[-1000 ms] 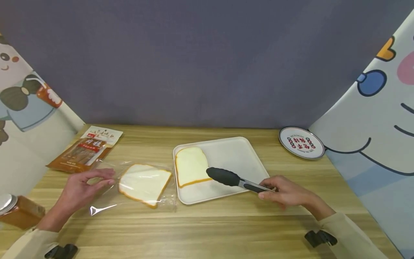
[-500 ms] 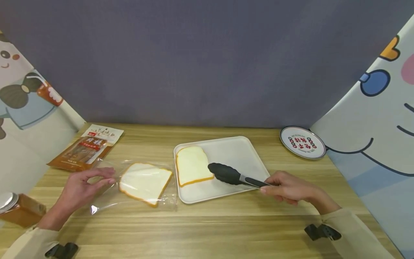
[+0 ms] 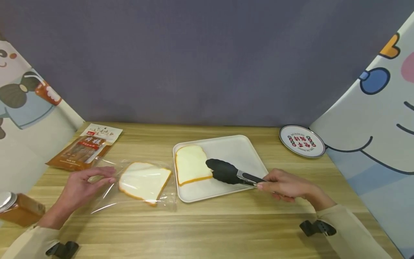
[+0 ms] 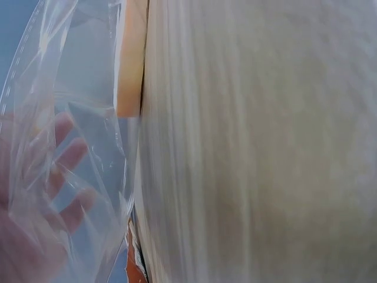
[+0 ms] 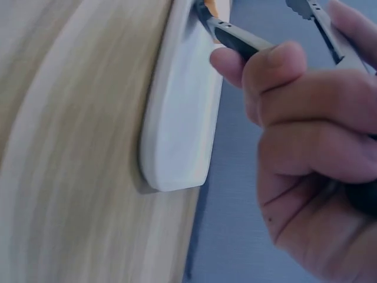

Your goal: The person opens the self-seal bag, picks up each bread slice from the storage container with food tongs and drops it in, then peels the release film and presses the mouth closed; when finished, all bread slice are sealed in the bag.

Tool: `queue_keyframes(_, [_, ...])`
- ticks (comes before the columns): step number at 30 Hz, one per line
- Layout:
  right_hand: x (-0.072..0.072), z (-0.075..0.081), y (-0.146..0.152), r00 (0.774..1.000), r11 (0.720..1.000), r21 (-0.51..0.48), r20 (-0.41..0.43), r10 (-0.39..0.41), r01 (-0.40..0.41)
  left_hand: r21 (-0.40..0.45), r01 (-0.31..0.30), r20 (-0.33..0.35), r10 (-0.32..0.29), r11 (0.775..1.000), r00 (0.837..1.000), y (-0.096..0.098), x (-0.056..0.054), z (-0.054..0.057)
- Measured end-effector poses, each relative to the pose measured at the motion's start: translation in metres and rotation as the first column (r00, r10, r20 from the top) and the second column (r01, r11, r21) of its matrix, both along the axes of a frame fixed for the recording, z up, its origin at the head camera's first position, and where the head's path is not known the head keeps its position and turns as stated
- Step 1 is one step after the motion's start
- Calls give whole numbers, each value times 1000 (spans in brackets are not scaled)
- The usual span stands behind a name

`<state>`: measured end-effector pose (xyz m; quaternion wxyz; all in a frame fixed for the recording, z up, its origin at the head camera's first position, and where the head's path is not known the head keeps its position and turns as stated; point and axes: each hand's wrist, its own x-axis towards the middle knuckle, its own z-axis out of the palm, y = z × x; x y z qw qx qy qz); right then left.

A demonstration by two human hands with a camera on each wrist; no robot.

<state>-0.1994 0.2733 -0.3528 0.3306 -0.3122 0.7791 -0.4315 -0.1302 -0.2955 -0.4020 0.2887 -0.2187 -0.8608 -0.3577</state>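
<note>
"Long metal tongs with black heads [image 3: 237, 175]: where are they, and what changes?"

"They extend over a white rectangular tray [image 3: 234, 151]. The heads, nearly together half a second ago, now stand parted at the near right corner of a pale, orange-crusted bread slice [image 3: 191, 163]. The judgement: they are set for gripping, with the slice apparently unlifted. Actual contact cannot be told."

"How does the tool point?"

"Heads leftward; the long axis runs left and slightly away from the person."

"State of the hands?"

"The right hand [image 3: 286, 185] grips the handles; the left hand [image 3: 81, 185] pinches a clear plastic bag [image 3: 166, 198]."
</note>
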Motion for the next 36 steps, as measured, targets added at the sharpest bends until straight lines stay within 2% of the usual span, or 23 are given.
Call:
queue_keyframes(7, [-1,6,-4,1000,1000,30,16,-8,7,-14,0,-10,-1,1000,1000,1,1,1])
queue_keyframes(15, [1,0,-11,1000,999,28,-8,-21,21,-28,-6,-16,6,1000,1000,-1,1,0])
queue_keyframes(21, [4,-1,-16,991,993,96,-119,-58,70,-34,-10,-20,9,999,1000,-1,1,0])
queue_keyframes(24, [6,-2,-17,974,990,121,-219,-52,80,-34,-3,-23,2,999,1000,-1,0,0])
queue_keyframes(28, [5,-5,-17,955,992,109,-294,-29,64,-21,13,-19,-14,1000,1000,0,0,1])
queue_keyframes(36, [2,-11,-13,982,999,46,-190,10,-1,-15,0,-14,0,1000,1000,-1,0,0])
